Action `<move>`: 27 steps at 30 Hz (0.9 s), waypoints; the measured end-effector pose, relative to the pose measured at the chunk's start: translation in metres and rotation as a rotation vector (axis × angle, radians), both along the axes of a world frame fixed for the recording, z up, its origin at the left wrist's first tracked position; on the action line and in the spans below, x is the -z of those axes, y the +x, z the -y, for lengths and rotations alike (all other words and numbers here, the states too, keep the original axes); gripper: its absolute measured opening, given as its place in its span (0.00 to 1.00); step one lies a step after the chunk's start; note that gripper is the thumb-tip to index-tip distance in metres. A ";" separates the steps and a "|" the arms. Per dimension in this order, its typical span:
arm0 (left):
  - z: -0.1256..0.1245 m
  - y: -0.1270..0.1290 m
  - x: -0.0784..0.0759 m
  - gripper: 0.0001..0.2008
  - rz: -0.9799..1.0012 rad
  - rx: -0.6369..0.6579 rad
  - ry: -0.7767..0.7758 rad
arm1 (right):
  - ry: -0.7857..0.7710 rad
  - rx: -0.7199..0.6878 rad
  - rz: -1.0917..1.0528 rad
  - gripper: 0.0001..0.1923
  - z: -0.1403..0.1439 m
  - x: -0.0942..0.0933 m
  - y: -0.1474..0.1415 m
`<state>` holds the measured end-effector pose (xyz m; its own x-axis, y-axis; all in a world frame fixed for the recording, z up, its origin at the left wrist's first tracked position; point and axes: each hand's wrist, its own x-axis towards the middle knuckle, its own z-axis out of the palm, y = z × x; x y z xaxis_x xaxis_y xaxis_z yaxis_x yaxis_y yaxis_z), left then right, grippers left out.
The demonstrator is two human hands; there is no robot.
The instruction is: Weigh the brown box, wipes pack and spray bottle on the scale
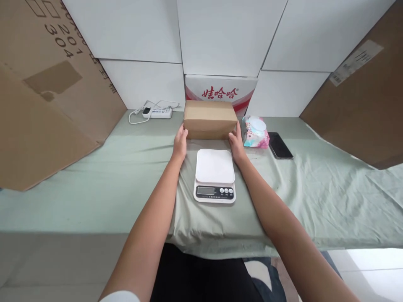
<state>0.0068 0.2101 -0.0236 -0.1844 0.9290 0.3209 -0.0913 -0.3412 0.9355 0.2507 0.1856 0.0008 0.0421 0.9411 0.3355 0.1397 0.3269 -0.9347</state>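
A closed brown cardboard box (210, 126) sits behind the scale, close to the white carton at the back. My left hand (180, 142) grips its left side, thumb on the front face and the other fingers partly hidden along the side. On the right side, my right hand (236, 140) holds the box in the same way. Between my forearms lies a white digital kitchen scale (215, 167), its platform bare and its display blank.
A white and red carton (220, 86) stands against the wall. Wet wipes (255, 132) and a black phone (280, 145) lie at right, a power strip (161, 113) with a cable at back left. Large cardboard panels (47, 109) flank the green cloth (126, 184).
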 end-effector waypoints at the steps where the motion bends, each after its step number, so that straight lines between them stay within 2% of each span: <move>1: 0.005 0.001 -0.005 0.34 0.006 0.003 0.003 | 0.033 -0.008 -0.006 0.44 0.002 -0.002 0.000; 5: 0.044 0.007 -0.033 0.38 0.004 0.008 0.067 | 0.128 0.073 0.061 0.43 0.029 -0.022 0.001; 9: 0.109 0.007 -0.052 0.39 -0.036 -0.006 0.055 | 0.196 0.126 0.137 0.46 0.086 -0.038 0.011; 12: 0.160 0.005 -0.048 0.38 -0.047 0.008 0.012 | 0.192 0.158 0.192 0.49 0.135 -0.030 0.021; 15: 0.196 0.004 -0.034 0.38 -0.037 -0.019 -0.013 | 0.196 0.152 0.207 0.49 0.168 -0.015 0.026; 17: 0.210 0.005 -0.023 0.38 -0.021 -0.046 -0.016 | 0.205 0.151 0.212 0.46 0.177 -0.008 0.027; 20: 0.217 0.008 -0.014 0.38 -0.035 -0.046 -0.047 | 0.200 0.185 0.220 0.45 0.177 -0.004 0.027; 27: 0.217 0.009 -0.012 0.37 -0.072 -0.030 -0.060 | 0.193 0.223 0.181 0.44 0.170 -0.001 0.028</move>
